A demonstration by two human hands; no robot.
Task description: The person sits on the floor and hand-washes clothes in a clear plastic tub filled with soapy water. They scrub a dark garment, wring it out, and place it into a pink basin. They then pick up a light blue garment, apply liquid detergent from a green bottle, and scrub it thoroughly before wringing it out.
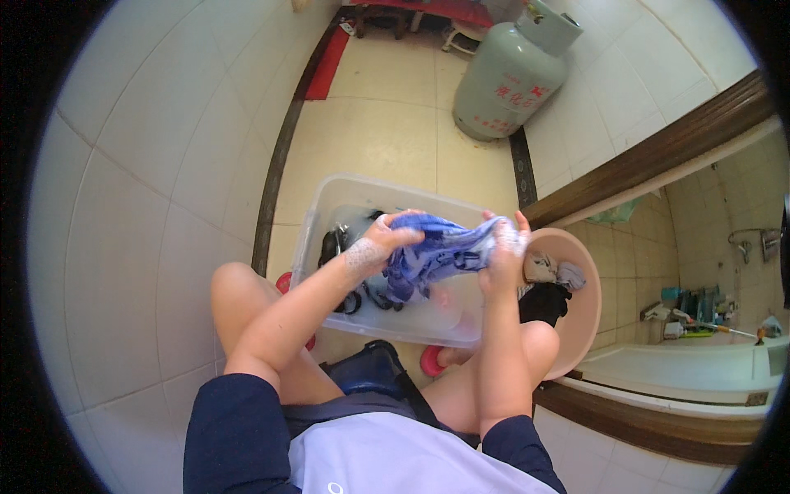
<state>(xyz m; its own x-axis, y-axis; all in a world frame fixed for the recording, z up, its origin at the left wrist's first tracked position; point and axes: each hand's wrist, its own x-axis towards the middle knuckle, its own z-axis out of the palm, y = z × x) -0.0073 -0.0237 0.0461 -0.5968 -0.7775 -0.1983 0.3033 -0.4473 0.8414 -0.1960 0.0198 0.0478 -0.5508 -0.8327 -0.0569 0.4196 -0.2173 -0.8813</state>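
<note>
A wet blue-and-white patterned cloth (436, 247), perhaps a garment, is stretched between my two hands above a clear plastic tub (387, 332). My left hand (387, 239) grips its left end, with suds on the wrist. At the other end my right hand (504, 251) is closed on the cloth, its fingers covered in foam. Part of the cloth hangs down between the hands. Cloudy water fills the tub, and dark items (333, 243) lie in it along the left side. Something pinkish shows under the water near the right.
Right of the tub stands a pink basin (580, 329) holding black clothing (543, 305) and pale clothing (568, 274). A grey-green gas cylinder (518, 78) is against the far right wall. Tiled wall (140, 247) rises at left. A dark blue stool (370, 372) sits between my legs.
</note>
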